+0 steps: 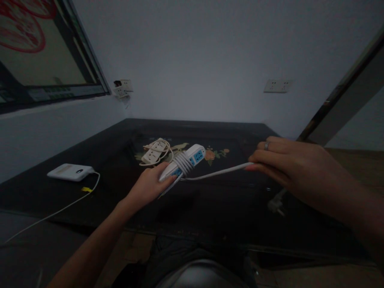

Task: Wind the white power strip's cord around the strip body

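My left hand [153, 180] grips the near end of a white power strip [196, 154] with blue sockets, held tilted above the dark table. Several turns of its white cord [183, 163] are wound round the strip's middle. From there the cord stretches to the right, where my right hand [279, 160] pinches it between thumb and fingers; a ring shows on one finger. Below my right hand, the cord's plug [276, 206] is seen, somewhat blurred.
A second power strip [156, 151] with a tangled cord lies behind my left hand on the glossy black table [210, 216]. At the left rests a white power bank [70, 172] with a cable plugged in. Wall sockets [277, 85] are at the back.
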The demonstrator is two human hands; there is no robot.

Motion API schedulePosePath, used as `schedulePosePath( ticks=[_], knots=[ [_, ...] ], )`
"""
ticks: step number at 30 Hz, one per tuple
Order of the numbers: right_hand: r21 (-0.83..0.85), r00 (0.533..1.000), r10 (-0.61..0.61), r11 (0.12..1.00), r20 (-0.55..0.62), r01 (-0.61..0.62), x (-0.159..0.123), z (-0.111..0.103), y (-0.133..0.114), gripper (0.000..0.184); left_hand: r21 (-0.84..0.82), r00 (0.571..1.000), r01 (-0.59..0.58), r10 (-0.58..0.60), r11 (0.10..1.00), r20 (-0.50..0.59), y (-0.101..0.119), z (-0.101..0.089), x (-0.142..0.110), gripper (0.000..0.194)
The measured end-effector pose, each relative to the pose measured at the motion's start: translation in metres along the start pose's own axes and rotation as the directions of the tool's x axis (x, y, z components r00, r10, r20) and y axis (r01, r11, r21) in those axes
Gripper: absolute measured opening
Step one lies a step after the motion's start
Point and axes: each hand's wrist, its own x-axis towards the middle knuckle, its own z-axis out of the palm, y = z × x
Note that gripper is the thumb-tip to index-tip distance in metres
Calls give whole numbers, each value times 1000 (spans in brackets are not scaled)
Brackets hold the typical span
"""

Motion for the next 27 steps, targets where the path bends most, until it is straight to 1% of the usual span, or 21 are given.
schedulePosePath(
  ticks=[4, 6, 8, 11, 13, 14, 17, 20, 22, 24, 27],
  knots=[
    [-44, 998, -61, 997, -35, 59, 11, -9, -13, 50, 158, 995, -50, 35, 986, 98, 23, 3, -2, 37],
    [-92, 992, -105, 991, -73, 98, 17, -13, -19, 47, 234, 990, -73, 42, 970, 135, 34, 5, -2, 35],
    [-124, 985, -120, 987, -122, 105, 22, -15, -22, 42, 292, 984, -101, 53, 951, 169, 44, 6, -3, 32],
    [-72, 985, -68, 996, -160, 57, 30, -15, -22, 36, 321, 963, -178, 98, 930, 250, 55, 9, -6, 31],
    [21, 986, -8, 1000, -165, 11, 35, -11, -18, 32, 300, 933, -264, 164, 917, 321, 59, 13, -11, 31],
    [79, 987, 26, 997, -159, -13, 37, -9, -16, 30, 281, 911, -317, 208, 906, 357, 61, 15, -14, 32],
    [271, 989, 109, 959, -103, -77, 41, -1, -9, 29, 246, 838, -461, 326, 853, 438, 64, 20, -25, 38],
    [435, 991, 131, 893, -8, -115, 42, 7, -4, 30, 243, 778, -562, 406, 790, 480, 66, 22, -37, 41],
    [507, 989, 140, 849, 54, -148, 45, 13, -1, 28, 212, 738, -617, 464, 758, 490, 67, 20, -43, 43],
    [557, 983, 146, 811, 108, -182, 48, 20, 2, 28, 173, 710, -656, 523, 735, 471, 68, 18, -47, 44],
    [610, 976, 130, 764, 175, -211, 55, 32, 6, 30, 159, 693, -704, 620, 693, 369, 67, 15, -52, 43]
  ],
)
